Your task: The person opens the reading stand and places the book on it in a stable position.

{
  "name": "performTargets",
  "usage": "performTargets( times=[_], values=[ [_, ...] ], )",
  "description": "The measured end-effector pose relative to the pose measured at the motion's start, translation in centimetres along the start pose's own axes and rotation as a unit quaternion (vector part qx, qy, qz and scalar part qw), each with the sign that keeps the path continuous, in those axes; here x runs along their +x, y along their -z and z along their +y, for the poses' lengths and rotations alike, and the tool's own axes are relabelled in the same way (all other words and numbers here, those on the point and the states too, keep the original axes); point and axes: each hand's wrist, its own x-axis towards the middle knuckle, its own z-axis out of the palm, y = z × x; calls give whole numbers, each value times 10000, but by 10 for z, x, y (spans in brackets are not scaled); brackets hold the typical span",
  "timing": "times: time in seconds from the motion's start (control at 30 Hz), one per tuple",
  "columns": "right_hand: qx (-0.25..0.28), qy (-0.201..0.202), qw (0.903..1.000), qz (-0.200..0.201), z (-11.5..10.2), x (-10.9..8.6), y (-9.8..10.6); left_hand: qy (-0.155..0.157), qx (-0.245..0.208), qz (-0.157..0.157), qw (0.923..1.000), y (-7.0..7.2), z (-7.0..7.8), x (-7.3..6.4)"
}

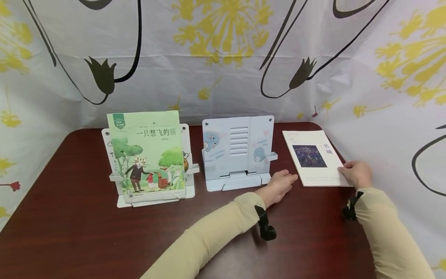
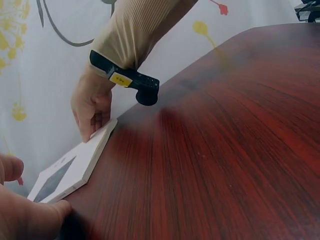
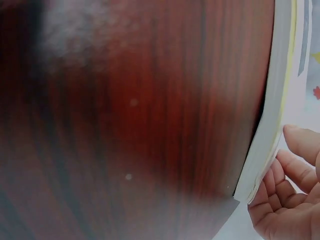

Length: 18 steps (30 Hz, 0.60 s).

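Note:
A white book [image 1: 315, 159] with a dark picture on its cover lies flat at the table's right side. My right hand [image 1: 357, 173] pinches its near right corner, the thumb [image 3: 302, 145] on the cover and the other fingers curled at the edge. My left hand [image 1: 278, 186] is beside the book's near left edge, its fingers relaxed and holding nothing; in the left wrist view, thumb and fingers stand apart by the book [image 2: 75, 162]. Whether they touch it I cannot tell. Left of that hand stands a white book stand [image 1: 240, 151] with no book on it.
A second white stand [image 1: 189, 182] at the left bears a green picture book [image 1: 150, 151], leaning upright. Both stands are on the dark red wooden table [image 1: 87, 232]. A patterned cloth [image 1: 223, 89] hangs close behind the table and along its right side.

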Motion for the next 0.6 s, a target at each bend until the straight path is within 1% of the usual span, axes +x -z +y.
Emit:
performTargets(
  times=[0.13, 0.3, 0.43, 0.57, 0.6],
  values=[
    [-148, 81, 9997, -192, 0, -1, 3, 60, -43, -184, 9998, -2, 0, 2],
    [-153, -12, 9971, -741, -6, 3, 9, 166, 2, -349, 9993, -4, 5, 6],
    [85, -309, 9929, -1145, -7, 7, 11, 309, -36, -323, 9990, -3, 6, 11],
    [302, -702, 9870, -1413, -4, 10, 11, 436, -128, -248, 9987, -3, 5, 14],
    [274, -710, 9861, -1478, -4, 11, 11, 435, -86, -271, 9986, -3, 5, 14]
  ],
)
